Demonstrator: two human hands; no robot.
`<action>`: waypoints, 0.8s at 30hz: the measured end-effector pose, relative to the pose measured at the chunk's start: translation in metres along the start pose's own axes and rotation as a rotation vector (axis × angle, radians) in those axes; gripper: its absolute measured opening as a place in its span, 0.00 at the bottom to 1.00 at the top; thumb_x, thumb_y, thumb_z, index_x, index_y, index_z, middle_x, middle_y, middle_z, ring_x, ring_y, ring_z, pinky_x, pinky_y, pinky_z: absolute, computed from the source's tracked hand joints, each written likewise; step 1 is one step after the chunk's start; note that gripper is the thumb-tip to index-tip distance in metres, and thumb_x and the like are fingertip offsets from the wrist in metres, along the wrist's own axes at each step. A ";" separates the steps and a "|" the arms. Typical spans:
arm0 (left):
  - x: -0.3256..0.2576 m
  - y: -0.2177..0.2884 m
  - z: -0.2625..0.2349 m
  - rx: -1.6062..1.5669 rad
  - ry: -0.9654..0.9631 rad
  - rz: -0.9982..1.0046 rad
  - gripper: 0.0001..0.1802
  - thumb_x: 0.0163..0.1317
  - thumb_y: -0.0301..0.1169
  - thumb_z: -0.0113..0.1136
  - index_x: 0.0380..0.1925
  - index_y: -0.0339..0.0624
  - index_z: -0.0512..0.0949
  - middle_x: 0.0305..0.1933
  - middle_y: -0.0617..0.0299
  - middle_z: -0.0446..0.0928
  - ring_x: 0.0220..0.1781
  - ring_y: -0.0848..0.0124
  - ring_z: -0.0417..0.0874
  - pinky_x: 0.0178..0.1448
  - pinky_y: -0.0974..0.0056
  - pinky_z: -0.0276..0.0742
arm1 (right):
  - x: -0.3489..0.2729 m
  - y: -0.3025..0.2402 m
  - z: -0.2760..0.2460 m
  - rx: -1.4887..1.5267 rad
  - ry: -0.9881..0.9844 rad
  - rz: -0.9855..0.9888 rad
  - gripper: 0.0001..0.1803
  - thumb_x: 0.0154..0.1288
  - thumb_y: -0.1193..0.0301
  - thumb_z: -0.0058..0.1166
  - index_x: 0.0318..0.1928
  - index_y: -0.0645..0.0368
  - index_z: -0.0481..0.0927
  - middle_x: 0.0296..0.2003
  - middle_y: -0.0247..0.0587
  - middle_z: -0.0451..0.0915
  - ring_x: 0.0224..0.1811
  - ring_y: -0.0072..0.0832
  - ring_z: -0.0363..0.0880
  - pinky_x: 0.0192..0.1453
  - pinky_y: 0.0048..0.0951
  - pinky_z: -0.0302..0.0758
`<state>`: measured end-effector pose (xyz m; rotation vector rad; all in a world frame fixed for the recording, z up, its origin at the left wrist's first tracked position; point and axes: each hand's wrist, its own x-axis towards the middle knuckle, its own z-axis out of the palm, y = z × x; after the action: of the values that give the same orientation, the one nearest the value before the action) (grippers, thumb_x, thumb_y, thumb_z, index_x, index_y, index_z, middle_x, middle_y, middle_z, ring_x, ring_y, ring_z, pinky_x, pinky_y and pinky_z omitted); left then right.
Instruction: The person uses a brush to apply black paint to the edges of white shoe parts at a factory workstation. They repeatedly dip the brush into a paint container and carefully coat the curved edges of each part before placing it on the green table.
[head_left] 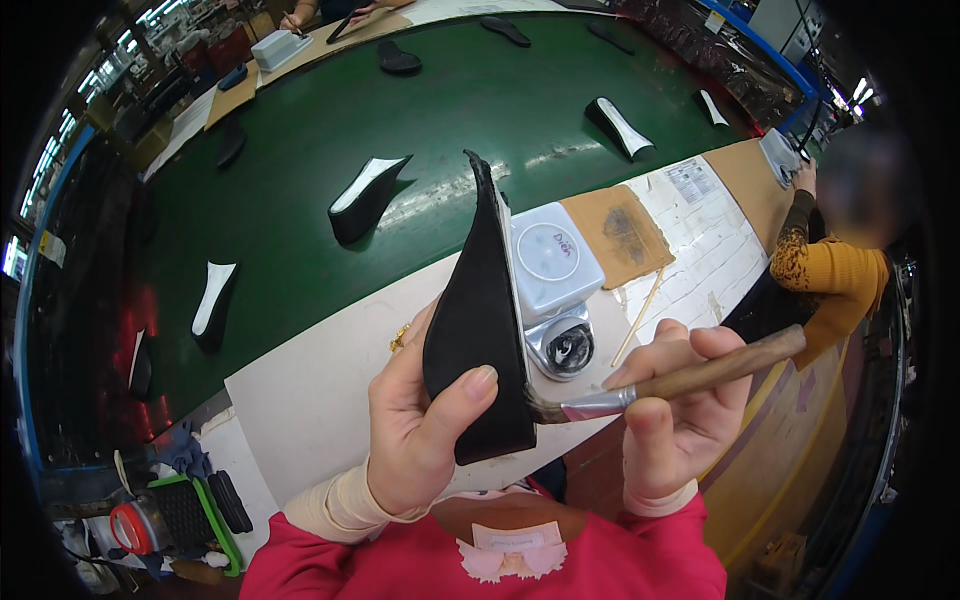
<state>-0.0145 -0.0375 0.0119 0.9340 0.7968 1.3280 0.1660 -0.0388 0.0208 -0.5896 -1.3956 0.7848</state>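
Note:
A black wedge shoe heel (478,330) stands tilted up in front of me, its pointed end away from me. My left hand (410,415) is closed round its lower left side, the thumb across the black face. With my right hand (675,440) I grip a brush (715,370) by its wooden handle; its bristles touch the heel's right edge near the bottom. Just beyond the brush sits a small open pot (570,347) with dark, wet-looking contents. A white lidded plastic container (552,250) is right behind it, partly hidden by the heel.
Several wedge heels, such as this white-faced one (368,200), and dark soles (398,58) lie on the green conveyor belt (300,250). A thin stick (640,315) and stained cardboard (620,240) lie right of the container. A co-worker in a mustard sleeve (830,265) is at right; another person's hands (375,8) are at top.

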 end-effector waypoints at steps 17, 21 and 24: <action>0.003 0.003 -0.001 -0.010 0.060 -0.056 0.23 0.59 0.29 0.51 0.54 0.29 0.66 0.51 0.55 0.72 0.49 0.71 0.75 0.54 0.67 0.70 | 0.003 0.000 -0.006 -0.230 -0.166 -0.149 0.30 0.48 0.79 0.63 0.51 0.60 0.62 0.26 0.42 0.81 0.28 0.21 0.76 0.47 0.34 0.53; 0.003 0.005 -0.003 -0.108 0.061 -0.114 0.24 0.61 0.28 0.52 0.57 0.29 0.65 0.52 0.58 0.72 0.51 0.75 0.71 0.56 0.70 0.65 | 0.004 0.001 -0.005 -0.231 -0.200 -0.164 0.30 0.49 0.78 0.63 0.52 0.58 0.62 0.26 0.40 0.80 0.27 0.21 0.75 0.45 0.35 0.52; 0.005 0.005 -0.003 -0.115 0.068 -0.141 0.23 0.61 0.29 0.52 0.56 0.30 0.66 0.49 0.59 0.74 0.49 0.76 0.73 0.55 0.71 0.66 | 0.006 0.000 -0.005 -0.239 -0.231 -0.165 0.30 0.49 0.77 0.64 0.52 0.56 0.62 0.25 0.38 0.80 0.27 0.21 0.75 0.44 0.34 0.52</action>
<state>-0.0192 -0.0325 0.0149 0.7319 0.8143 1.2737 0.1713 -0.0333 0.0238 -0.5711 -1.7431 0.5711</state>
